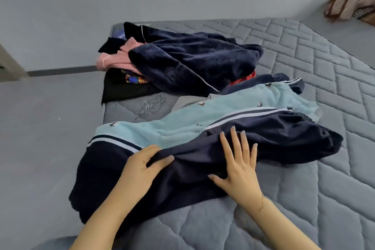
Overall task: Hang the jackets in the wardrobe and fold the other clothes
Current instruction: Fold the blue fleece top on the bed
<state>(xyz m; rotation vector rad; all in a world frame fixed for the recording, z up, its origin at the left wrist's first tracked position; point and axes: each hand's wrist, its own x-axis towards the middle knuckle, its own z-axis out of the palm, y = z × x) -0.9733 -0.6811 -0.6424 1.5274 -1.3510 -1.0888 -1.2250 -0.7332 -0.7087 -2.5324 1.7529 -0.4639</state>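
Even, soft, moderately bright light with no glare, only faint shadows under the right hand (pixel 238 165) and left hand (pixel 142 165); slight overall softness, wide-angle bending of the mattress (pixel 304 199) edges far from both hands.

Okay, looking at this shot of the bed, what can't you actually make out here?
Head view only:
- Left hand: fingertips tucked under a fold of the navy pants.
- Light blue garment: lower part covered by the pants; type unclear.
- Pile: pink, black and red items mostly buried under the navy fleece.
- Brown fabric: cut off by the right edge.
- Wardrobe: not in view.
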